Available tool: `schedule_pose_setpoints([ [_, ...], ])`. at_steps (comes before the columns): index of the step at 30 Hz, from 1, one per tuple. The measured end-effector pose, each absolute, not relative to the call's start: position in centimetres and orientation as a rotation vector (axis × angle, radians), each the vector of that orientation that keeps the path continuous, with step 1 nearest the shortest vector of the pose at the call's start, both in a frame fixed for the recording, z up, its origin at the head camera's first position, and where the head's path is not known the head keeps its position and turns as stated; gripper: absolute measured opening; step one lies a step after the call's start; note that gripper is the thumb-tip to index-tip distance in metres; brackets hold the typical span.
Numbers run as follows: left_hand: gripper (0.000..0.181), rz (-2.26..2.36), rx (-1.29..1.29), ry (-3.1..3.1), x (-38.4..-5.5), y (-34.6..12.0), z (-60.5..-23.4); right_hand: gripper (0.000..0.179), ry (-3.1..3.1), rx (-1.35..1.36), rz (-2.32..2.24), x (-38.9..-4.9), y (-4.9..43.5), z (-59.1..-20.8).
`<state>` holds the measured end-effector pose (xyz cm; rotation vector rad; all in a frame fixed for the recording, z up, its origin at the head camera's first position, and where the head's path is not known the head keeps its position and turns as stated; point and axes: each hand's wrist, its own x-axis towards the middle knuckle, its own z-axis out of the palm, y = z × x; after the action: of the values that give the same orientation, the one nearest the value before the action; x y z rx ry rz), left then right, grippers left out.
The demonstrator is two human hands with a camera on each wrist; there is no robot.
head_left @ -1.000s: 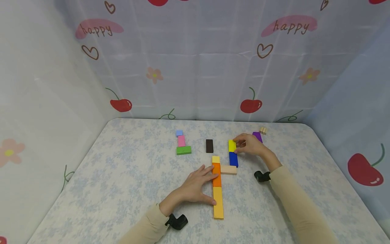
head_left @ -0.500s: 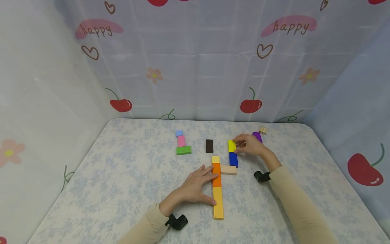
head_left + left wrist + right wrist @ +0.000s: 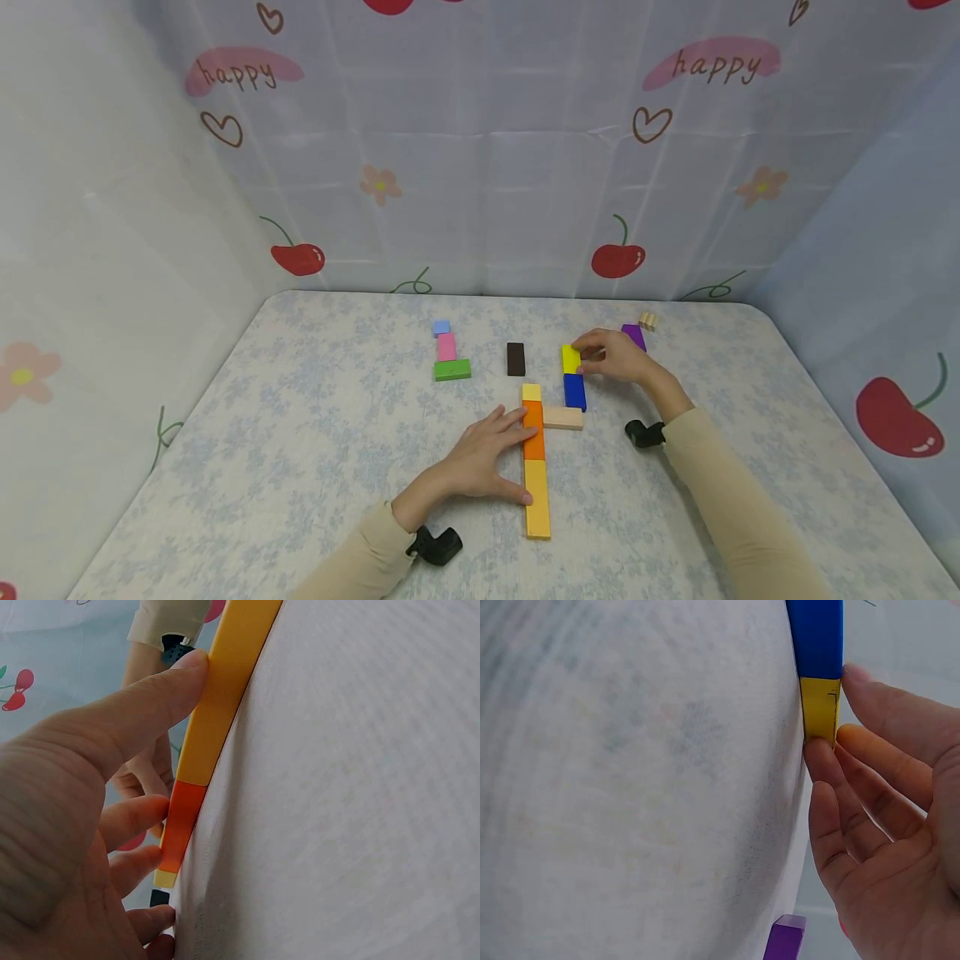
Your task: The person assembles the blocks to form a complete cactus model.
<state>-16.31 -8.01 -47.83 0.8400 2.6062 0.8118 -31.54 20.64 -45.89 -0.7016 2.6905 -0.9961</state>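
In the head view my left hand (image 3: 483, 454) spreads its fingers along a column of blocks. Its thumb touches the long amber block (image 3: 537, 508), and its fingertips rest on the orange block (image 3: 533, 442). A short pale yellow block (image 3: 531, 392) caps that column. My right hand (image 3: 617, 357) pinches the bright yellow block (image 3: 571, 358) with curled fingers at its far end and the thumb by its near end. That block lies end to end with a blue block (image 3: 574, 390). The blue block meets a plain wooden block (image 3: 563, 417), which sticks out sideways from the orange one.
A dark brown block (image 3: 516, 359) lies between the two columns, farther back. At the back left are green (image 3: 452, 370), pink (image 3: 447, 347) and light blue blocks (image 3: 442, 328). Behind my right hand lie a purple block (image 3: 633, 337) and small wooden pieces (image 3: 648, 320).
The yellow block and my right fingertips have shifted very slightly to the left. My left hand and the other blocks stay where they were.
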Motion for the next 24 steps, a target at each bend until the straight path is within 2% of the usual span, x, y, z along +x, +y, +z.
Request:
schedule_pose_setpoints([
  [15, 0.089, 0.822, 0.86, 2.606, -16.3, -8.0, -47.6, 0.041, 2.707, -0.708, -1.01, -31.6, 20.7, -46.0],
  [24, 0.089, 0.814, 0.845, 2.607, -16.3, -8.0, -47.6, 0.048, 2.763, -0.701, -1.058, -30.2, 21.0, -45.6],
])
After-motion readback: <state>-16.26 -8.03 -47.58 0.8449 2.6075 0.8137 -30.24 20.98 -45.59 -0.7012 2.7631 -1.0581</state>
